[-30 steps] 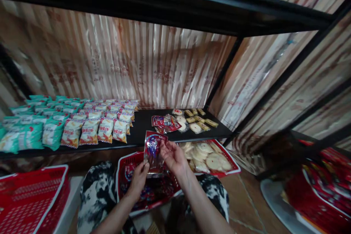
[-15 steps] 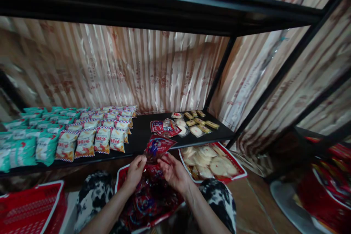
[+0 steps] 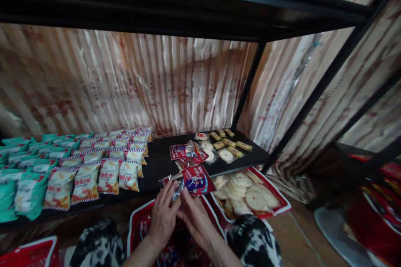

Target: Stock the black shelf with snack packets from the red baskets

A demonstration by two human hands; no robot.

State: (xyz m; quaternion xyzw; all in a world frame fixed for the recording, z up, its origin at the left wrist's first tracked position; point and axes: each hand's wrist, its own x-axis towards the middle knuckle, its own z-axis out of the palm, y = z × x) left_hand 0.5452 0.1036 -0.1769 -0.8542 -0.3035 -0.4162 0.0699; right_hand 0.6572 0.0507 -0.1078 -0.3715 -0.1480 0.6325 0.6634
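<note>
Both my hands are raised over a red basket (image 3: 131, 221) of red snack packets, close to the shelf's front edge. A red and blue snack packet (image 3: 198, 180) rises from between them. My right hand (image 3: 196, 216) grips its lower edge. The fingers of my left hand (image 3: 164, 210) are bent around a clear, shiny end of packaging beside it; whether that is the same packet or another is unclear. Just behind, similar red packets (image 3: 184, 153) lie in a small pile on the black shelf (image 3: 156, 171).
Striped chip bags (image 3: 86, 181) and teal bags (image 3: 31, 192) stand in rows on the left. Round white crackers (image 3: 226, 155) and yellow packs (image 3: 235, 152) lie at the right. A basket of crackers (image 3: 283, 208) sits below the shelf. A dark upper shelf (image 3: 188, 8) hangs overhead.
My hands have come closer together and the packet has swung to the right, its printed face now showing. The view has shifted slightly, so the left-hand bags appear lower.
</note>
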